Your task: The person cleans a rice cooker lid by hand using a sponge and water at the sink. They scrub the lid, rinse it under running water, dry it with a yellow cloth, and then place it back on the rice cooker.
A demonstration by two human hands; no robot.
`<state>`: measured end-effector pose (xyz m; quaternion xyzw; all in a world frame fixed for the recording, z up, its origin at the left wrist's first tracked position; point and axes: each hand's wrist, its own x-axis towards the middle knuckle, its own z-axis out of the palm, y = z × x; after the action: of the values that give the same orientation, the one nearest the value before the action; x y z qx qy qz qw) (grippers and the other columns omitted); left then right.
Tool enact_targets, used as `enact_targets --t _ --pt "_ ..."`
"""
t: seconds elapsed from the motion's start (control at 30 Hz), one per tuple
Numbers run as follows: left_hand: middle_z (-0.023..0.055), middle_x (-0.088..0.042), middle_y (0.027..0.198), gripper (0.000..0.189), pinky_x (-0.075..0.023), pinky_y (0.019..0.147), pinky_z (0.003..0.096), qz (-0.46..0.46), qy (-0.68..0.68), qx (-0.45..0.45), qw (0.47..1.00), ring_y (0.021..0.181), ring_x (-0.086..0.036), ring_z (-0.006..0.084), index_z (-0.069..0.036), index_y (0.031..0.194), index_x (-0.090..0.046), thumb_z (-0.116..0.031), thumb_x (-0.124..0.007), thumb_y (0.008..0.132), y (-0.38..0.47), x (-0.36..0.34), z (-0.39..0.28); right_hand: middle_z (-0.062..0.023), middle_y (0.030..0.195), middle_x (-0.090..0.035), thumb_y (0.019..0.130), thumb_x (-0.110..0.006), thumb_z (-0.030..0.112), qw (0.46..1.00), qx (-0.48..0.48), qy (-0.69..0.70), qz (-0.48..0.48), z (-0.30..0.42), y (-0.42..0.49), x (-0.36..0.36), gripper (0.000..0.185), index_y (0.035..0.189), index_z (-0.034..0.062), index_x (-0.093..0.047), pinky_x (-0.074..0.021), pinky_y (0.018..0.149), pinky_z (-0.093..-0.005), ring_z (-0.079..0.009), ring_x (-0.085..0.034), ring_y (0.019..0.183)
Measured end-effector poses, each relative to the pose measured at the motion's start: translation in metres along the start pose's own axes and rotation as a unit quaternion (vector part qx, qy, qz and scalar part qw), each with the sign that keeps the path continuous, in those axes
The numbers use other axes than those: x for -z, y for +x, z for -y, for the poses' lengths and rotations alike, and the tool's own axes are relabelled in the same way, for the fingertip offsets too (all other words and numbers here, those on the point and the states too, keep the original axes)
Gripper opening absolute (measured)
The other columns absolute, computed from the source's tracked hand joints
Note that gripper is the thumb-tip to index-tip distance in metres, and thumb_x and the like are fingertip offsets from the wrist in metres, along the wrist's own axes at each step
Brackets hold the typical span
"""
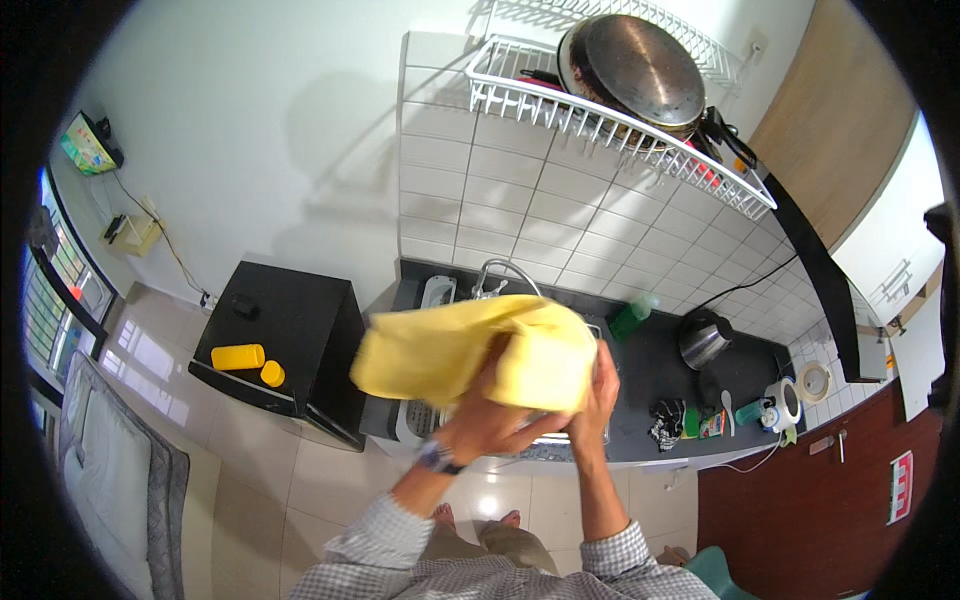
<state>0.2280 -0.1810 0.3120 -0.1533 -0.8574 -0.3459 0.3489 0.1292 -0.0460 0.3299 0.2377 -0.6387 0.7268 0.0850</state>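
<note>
A yellow cloth (427, 360), blurred along its edges, is held up in front of me above the sink. My left hand (480, 416), with a watch on the wrist, presses into the cloth's folds from below. Around the right side of the bundle curl the fingers of my right hand (596, 394). The cloth hides most of the sink, and I cannot tell whether something is wrapped inside it. Behind the cloth rises a curved metal faucet (514, 266).
A black mini fridge (300, 322) stands left, bearing a yellow bottle (238, 357) and yellow cap (273, 373). An overhead white dish rack (517, 94) holds a frying pan (641, 67). Along the right counter are a green bottle (630, 322), electric kettle (705, 341), checked cloth (666, 425) and white rice cooker (784, 405).
</note>
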Motion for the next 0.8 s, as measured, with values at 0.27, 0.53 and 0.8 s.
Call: enact_targets --t 0.27,0.53,0.8 --pt "0.0228 -0.072 0.125 0.04 -0.0485 0.105 0.0555 -0.03 0.045 0.005 0.999 0.112 -0.067 0.0435 -0.001 0.133 -0.069 -0.029 -0.064 0.105 0.025 -0.076 -0.066 -0.0035 0.101 -0.068 0.114 -0.059 0.021 0.99 -0.071 0.065 -0.103 0.035 0.001 0.068 0.023 0.109 0.0001 -0.067 -0.0519 0.08 -0.0274 -0.0086 -0.061 0.092" --pt "0.0204 -0.074 0.125 0.037 -0.042 0.107 0.0603 -0.017 0.077 -0.01 0.997 0.114 -0.067 0.0407 -0.003 0.132 -0.071 -0.027 -0.061 0.105 0.039 -0.081 -0.079 0.0006 0.094 -0.063 0.114 -0.061 0.024 0.994 -0.007 0.018 -0.108 0.06 -0.012 0.088 0.024 0.104 0.0022 -0.062 -0.0483 0.079 -0.025 -0.0055 -0.055 0.088" --pt "0.0217 -0.072 0.127 0.036 -0.0439 0.104 0.0618 -0.082 0.074 0.024 0.994 0.118 -0.064 0.0447 -0.001 0.13 -0.071 -0.025 -0.064 0.103 0.041 -0.078 -0.079 -0.0018 0.097 -0.066 0.115 -0.059 0.025 0.991 0.031 -0.001 -0.129 0.059 -0.013 0.072 0.026 0.107 0.0008 -0.065 -0.0498 0.083 -0.0269 -0.0072 -0.057 0.091"
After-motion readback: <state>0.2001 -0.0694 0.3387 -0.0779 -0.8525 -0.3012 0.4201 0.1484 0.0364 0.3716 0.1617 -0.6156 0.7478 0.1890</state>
